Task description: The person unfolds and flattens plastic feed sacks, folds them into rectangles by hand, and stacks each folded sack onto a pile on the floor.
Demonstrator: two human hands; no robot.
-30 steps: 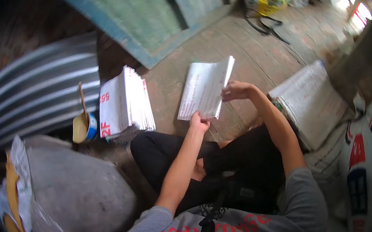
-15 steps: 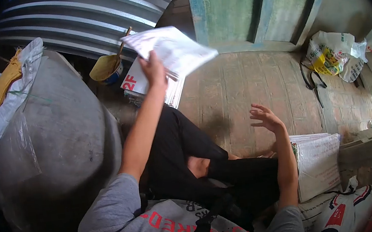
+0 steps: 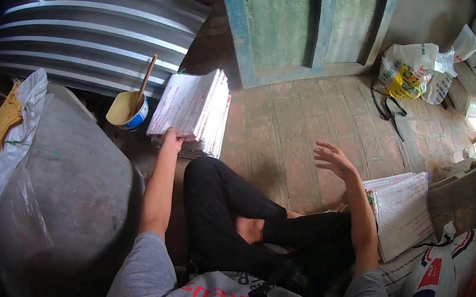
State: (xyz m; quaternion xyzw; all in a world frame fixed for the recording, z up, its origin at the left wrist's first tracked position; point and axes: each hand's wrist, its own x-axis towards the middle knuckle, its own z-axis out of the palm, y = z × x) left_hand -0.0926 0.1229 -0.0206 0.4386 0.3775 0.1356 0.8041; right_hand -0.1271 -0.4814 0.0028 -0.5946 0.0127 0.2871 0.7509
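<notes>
To the left, a stack of flat white printed sheets (image 3: 214, 142) rises from the floor beside my bent knee. On top lies a white printed sheet (image 3: 184, 100), its near edge pinched by my left hand (image 3: 172, 138); the thumb shows above and the other fingers are mostly hidden. My right hand (image 3: 334, 158) hangs in the air over the brick floor, fingers spread and holding nothing. Below and to its right stands another pile of similar white sheets (image 3: 402, 212), propped upright next to my right forearm.
Beyond the stack sit a yellow-and-blue tub (image 3: 128, 111) with a wooden-handled tool (image 3: 147, 79) and a corrugated metal sheet (image 3: 101, 32). A large grey container (image 3: 69, 162) flanks my left. Plastic bags (image 3: 408, 70) lie far right, and a green wooden panel (image 3: 279, 23) stands ahead.
My left hand has brought the white printed sheet down from the air onto the left stack. My right hand stays raised and open; the view has shifted slightly.
</notes>
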